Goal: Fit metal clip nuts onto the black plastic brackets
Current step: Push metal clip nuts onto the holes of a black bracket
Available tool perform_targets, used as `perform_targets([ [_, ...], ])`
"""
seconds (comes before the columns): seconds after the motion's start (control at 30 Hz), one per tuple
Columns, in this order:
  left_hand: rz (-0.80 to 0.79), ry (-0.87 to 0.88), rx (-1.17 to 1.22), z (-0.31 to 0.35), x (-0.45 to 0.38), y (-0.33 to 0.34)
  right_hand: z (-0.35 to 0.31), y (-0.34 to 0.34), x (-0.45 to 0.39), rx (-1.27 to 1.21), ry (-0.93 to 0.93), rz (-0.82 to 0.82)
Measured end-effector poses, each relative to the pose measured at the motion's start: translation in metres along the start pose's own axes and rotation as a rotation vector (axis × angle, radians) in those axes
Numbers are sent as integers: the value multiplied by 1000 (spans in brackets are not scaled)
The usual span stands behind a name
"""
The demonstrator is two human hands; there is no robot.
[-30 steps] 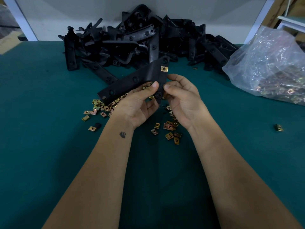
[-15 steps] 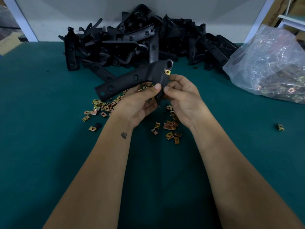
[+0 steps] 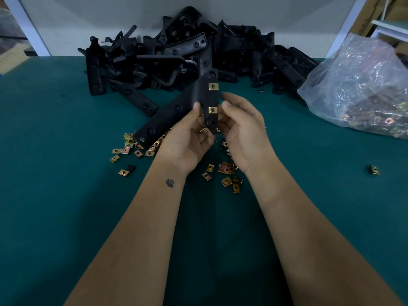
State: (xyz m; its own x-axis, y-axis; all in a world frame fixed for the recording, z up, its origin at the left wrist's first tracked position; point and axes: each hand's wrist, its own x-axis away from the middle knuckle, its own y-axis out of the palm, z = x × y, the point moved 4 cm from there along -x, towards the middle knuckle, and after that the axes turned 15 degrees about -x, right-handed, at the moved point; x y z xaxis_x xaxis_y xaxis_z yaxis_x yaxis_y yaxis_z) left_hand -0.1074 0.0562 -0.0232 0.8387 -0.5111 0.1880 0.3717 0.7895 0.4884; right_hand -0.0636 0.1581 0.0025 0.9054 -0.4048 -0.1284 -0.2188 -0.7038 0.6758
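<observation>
Your left hand (image 3: 186, 141) grips the black bracket (image 3: 176, 111) above the green table (image 3: 55, 184), thumb tip pressed on its face and fingers curled behind it, just above the frame's centre. The bracket is angled: its long arm runs down toward 8 o'clock, its short arm stands nearly upright. Two clip nuts sit on the short arm's right edge, the upper clip nut (image 3: 213, 86) near the top and the lower clip nut (image 3: 212, 110) at 6 o'clock from it, just left of your right thumb. Your right hand (image 3: 242, 131) is just at 3 o'clock of the bracket, fingers loosely curved and apart; whether they touch the bracket's edge you cannot tell. Loose clip nuts (image 3: 227, 173) lie scattered on the table beneath both wrists, and a single stray nut (image 3: 374, 169) rests far out at 3 o'clock. The heap of brackets (image 3: 187, 51) fills 12 o'clock, and a clear plastic bag (image 3: 362, 89) of more nuts sits at 2 o'clock
</observation>
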Motion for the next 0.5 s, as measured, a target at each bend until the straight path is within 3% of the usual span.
perform_targets([
  [0.13,57,-9,60,1,-3,-3,-5,0,7,443,-228,75],
  [0.3,71,7,25,-4,-5,-5,-2,15,21,915,-462,5],
  [0.5,78,-34,11,-8,-5,2,-2,22,24,1079,-598,30],
])
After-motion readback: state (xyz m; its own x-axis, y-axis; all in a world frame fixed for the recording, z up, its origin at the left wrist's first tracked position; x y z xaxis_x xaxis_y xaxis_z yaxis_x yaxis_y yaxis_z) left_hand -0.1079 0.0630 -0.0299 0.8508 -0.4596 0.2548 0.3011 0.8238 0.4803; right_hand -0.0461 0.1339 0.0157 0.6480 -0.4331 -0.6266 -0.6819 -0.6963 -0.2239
